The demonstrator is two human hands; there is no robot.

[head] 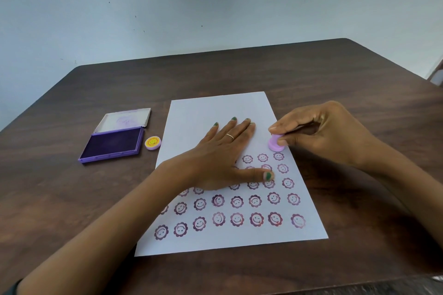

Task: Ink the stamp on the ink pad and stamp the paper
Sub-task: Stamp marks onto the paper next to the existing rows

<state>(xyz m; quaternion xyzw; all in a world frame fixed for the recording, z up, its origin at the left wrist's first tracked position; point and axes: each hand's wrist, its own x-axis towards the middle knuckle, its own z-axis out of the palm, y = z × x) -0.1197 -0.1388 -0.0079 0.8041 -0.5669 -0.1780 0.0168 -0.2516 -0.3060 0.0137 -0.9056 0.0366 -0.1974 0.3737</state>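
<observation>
A person's right hand (pixel 328 134) holds a small lilac stamp (pixel 275 143) against a white sheet of paper (pixel 215 108) on a dark wood-grain worktop (pixel 239 72), its fingers (pixel 282 142) clamped on the stamp's round body, thumb and fingertips pinching it from either side. The stamp sits near the sheet's right edge, just above the uppermost row of purple flower-faced smiley prints (pixel 237 219), which fill the lower half of the page in uneven rows. The left hand (pixel 223 158) lies flat on the middle of the paper, fingers spread apart and gripping nothing, the thumb stretched across several prints; a thin ring (pixel 229 136) shows on one finger and the nails are painted green. To the left of the sheet, apart from it, a purple ink pad (pixel 111 143) lies open with its lid (pixel 123 119) folded back. A small round cap (pixel 152 143) with a yellow smiley face rests between pad and paper.
</observation>
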